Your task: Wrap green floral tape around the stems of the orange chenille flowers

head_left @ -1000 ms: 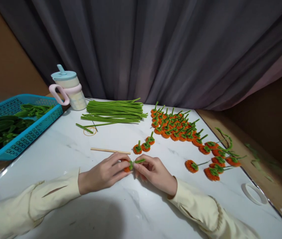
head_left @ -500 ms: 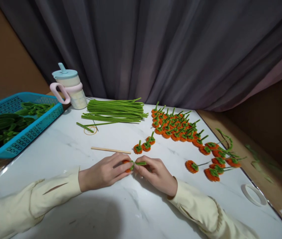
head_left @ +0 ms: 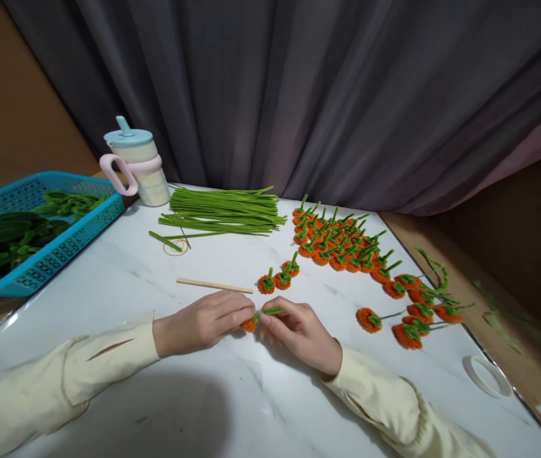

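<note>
Both my hands meet at the middle of the white table (head_left: 108, 280). My left hand (head_left: 203, 321) pinches a small orange pipe-cleaner flower (head_left: 250, 324) between its fingertips. My right hand (head_left: 299, 327) pinches the flower's green stem (head_left: 270, 311), which points to the right. A thin wooden stick (head_left: 213, 286) lies just beyond my left hand. Three finished orange flowers (head_left: 278, 278) sit in a short row beyond my hands.
A bundle of green pipe cleaners (head_left: 225, 210) lies at the back. Several orange flowers (head_left: 341, 245) spread across the right side. A blue basket (head_left: 74, 232) of green leaves hangs over the left edge, beside a lidded cup (head_left: 136, 162). A tape ring (head_left: 487, 375) lies far right.
My hands have stayed together on the flower, with the fingers turning it a little. The view has shifted slightly.
</note>
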The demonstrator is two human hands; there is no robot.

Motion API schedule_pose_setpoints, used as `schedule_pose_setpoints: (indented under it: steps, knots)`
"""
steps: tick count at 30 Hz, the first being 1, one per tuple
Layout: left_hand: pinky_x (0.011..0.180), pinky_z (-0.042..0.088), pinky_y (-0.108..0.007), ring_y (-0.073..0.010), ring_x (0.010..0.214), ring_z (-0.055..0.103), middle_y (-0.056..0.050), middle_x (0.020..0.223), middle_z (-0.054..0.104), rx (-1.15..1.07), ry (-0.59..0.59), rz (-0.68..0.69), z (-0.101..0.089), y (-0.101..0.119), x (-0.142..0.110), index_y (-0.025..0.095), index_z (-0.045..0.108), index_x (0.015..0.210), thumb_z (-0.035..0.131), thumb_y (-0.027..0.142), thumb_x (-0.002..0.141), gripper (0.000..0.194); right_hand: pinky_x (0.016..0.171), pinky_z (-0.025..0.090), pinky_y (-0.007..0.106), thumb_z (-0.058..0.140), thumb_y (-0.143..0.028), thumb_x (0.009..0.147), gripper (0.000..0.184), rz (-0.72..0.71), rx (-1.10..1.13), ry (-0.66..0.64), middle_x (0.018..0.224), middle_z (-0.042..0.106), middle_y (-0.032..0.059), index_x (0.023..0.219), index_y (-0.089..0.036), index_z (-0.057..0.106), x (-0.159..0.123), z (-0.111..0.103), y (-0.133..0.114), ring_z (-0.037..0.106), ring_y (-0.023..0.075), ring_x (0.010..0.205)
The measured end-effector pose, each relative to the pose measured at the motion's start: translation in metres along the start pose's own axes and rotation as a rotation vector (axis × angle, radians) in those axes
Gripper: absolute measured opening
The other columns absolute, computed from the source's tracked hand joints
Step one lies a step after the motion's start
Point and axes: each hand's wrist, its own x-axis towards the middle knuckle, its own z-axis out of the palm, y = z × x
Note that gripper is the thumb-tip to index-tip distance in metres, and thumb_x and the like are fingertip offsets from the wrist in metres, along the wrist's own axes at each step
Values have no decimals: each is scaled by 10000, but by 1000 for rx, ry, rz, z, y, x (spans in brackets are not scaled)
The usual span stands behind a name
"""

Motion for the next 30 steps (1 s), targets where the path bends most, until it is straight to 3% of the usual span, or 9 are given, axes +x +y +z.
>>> schedule_pose_setpoints:
  steps: [8,12,30]
  knots:
    - [709,527,-271,-155,767,612,-82,851,640,47,-48,54,-3,1,0,189,423,1174,383,86,906,290,506,419,211,507,-426,877,266,-16,-21,1,616,592,10,790,-178,546,0,1,1,514,101,523]
    - [688,520,-283,-169,761,597,-106,833,635,62,-71,74,-4,1,0,151,455,1106,375,90,914,216,521,419,215,511,-408,874,251,-15,-39,9,606,588,7,788,-176,552,0,1,2,522,107,540]
    - [735,545,-285,-168,809,617,-107,843,663,42,21,64,1,2,-2,124,477,1073,358,126,943,176,544,435,206,547,-335,853,195,-49,-36,5,648,603,16,758,-165,548,-1,1,-1,527,101,557]
